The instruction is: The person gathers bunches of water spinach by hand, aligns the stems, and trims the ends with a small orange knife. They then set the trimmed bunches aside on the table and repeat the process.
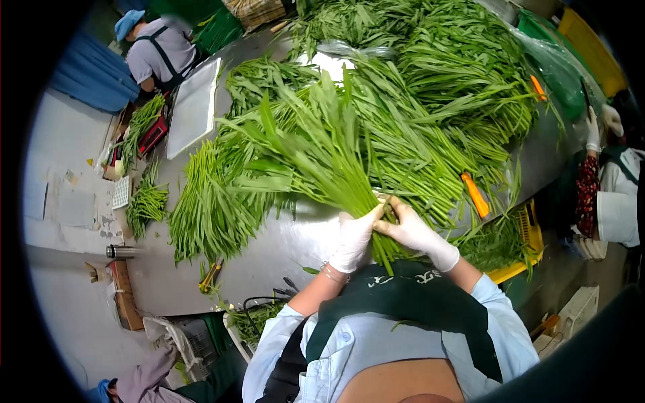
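A bunch of water spinach (339,158) is held upright and tilted away from me over the near edge of the metal table (269,258). My left hand (357,236), in a white glove, closes round the lower stems from the left. The gloved right hand (418,232) grips the same stems from the right, its fingertips meeting the left thumb. The cut stem ends stick out below both hands, in front of my dark green apron (403,302). Behind the bunch lies a large heap of water spinach (463,74). Smaller piles (208,195) spread to the left.
An orange-handled tool (476,195) lies at the right on the greens, another orange piece (537,88) farther back. A yellow tool (211,277) rests near the front edge. A yellow crate (531,235) with greens stands right. Co-workers are at far left (161,54), right (615,195) and lower left (151,376).
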A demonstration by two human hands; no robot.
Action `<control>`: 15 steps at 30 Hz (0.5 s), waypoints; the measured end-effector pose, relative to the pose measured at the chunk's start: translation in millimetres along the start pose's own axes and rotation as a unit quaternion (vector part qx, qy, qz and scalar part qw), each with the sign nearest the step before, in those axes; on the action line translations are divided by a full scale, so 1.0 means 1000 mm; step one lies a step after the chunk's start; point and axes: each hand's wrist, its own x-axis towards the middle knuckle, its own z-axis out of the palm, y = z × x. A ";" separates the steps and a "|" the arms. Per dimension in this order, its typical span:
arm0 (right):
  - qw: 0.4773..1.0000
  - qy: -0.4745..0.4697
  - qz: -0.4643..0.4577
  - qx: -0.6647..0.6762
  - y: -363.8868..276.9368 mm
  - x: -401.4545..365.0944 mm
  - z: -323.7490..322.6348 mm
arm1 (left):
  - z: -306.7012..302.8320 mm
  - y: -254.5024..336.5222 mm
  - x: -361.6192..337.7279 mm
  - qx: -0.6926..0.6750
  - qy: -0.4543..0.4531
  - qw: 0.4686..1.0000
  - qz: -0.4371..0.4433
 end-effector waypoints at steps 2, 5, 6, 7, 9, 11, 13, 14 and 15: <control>0.991 0.023 0.041 0.128 -0.002 0.007 0.001 | 0.000 -0.002 0.002 0.004 -0.001 1.000 0.016; 0.983 0.072 -0.027 0.167 -0.004 0.012 0.004 | 0.000 -0.009 0.004 0.015 0.000 0.999 0.052; 0.983 0.078 -0.045 0.161 -0.003 0.013 0.006 | 0.000 -0.008 0.004 -0.001 0.005 0.999 0.053; 0.981 0.082 -0.059 0.166 -0.015 0.008 0.010 | 0.000 -0.007 0.007 -0.016 0.010 0.998 0.055; 0.949 0.071 -0.047 0.303 -0.003 0.009 0.009 | 0.006 0.011 0.007 -0.038 0.005 0.998 0.043; 0.887 0.106 -0.007 0.449 0.000 0.002 0.005 | -0.008 0.012 0.015 -0.099 0.043 0.994 0.020; 0.884 -0.042 0.023 0.466 0.002 -0.016 -0.025 | -0.028 0.008 0.026 -0.135 0.070 0.988 0.031; 0.896 -0.102 0.043 0.430 0.007 -0.026 -0.042 | -0.044 0.006 0.033 -0.154 0.039 0.987 0.032; 0.939 -0.159 0.093 0.289 0.014 -0.037 -0.063 | -0.050 0.007 0.035 -0.170 0.046 0.984 0.035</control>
